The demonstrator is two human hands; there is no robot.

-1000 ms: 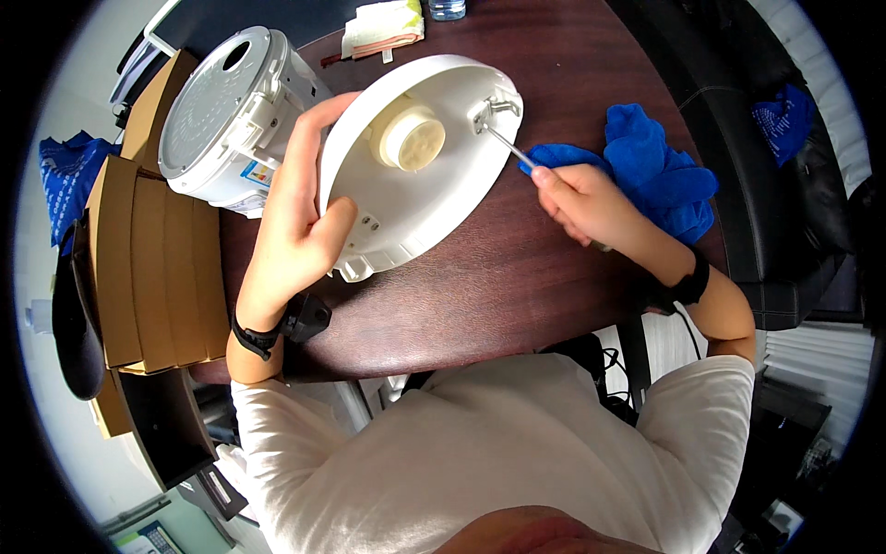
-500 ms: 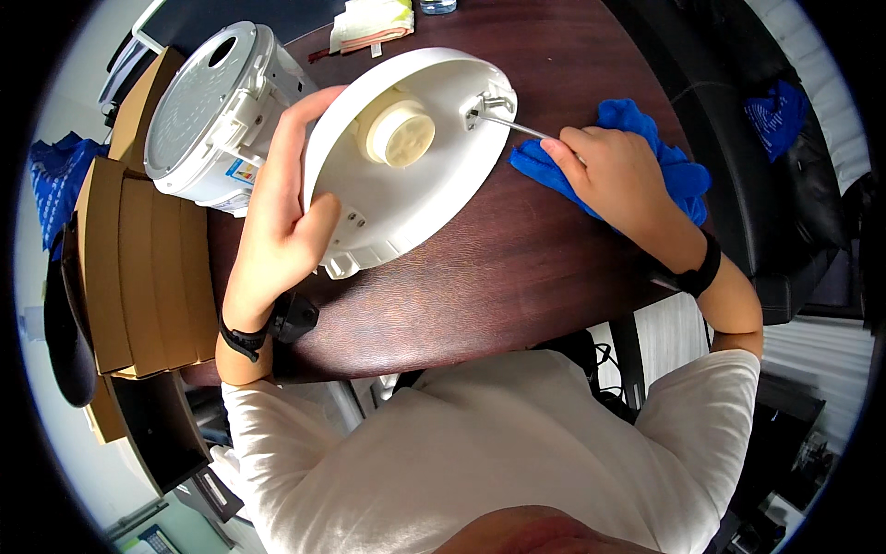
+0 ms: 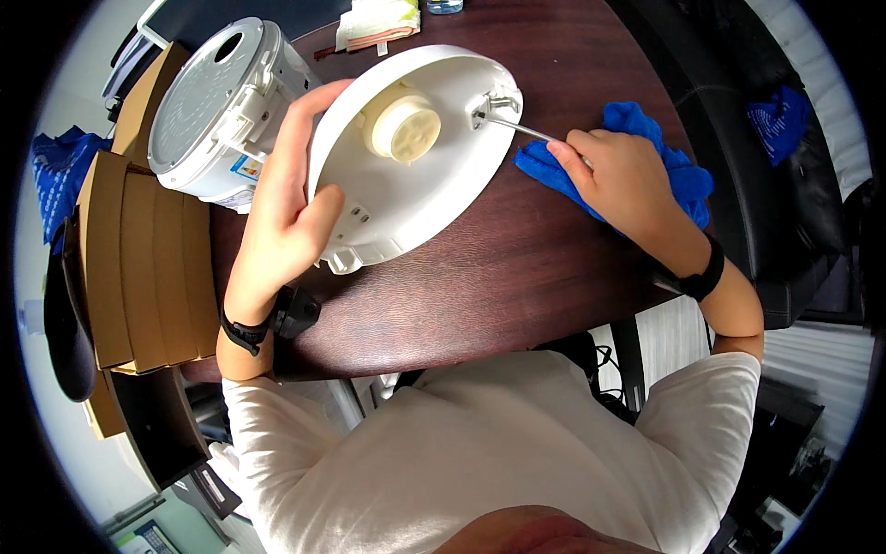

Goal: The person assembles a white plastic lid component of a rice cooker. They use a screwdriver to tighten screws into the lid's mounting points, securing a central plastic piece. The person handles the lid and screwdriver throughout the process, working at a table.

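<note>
My left hand (image 3: 295,212) grips the near-left rim of a white rice cooker lid (image 3: 434,198), tilted so its inside faces me. A round cream cup-shaped part (image 3: 413,135) sticks out from the middle of that inside. In my right hand (image 3: 623,171) is a screwdriver (image 3: 519,127); its handle is hidden by my fingers. The metal shaft reaches a small fitting (image 3: 480,116) at the lid's far right edge, its tip at or against it. Beneath and behind my right hand lies a crumpled blue cloth (image 3: 678,180).
Left of the lid stands the white rice cooker body (image 3: 217,111) with a grey top. Cardboard boxes (image 3: 152,277) are stacked beside the dark wooden table (image 3: 461,305). A folded cloth (image 3: 374,26) lies at the back, near a clear container (image 3: 445,6). A black sofa (image 3: 738,185) is on the right.
The lid, both hands and the screwdriver have shifted very slightly to the right in the picture. The grips and the screwdriver tip's place at the fitting look the same.
</note>
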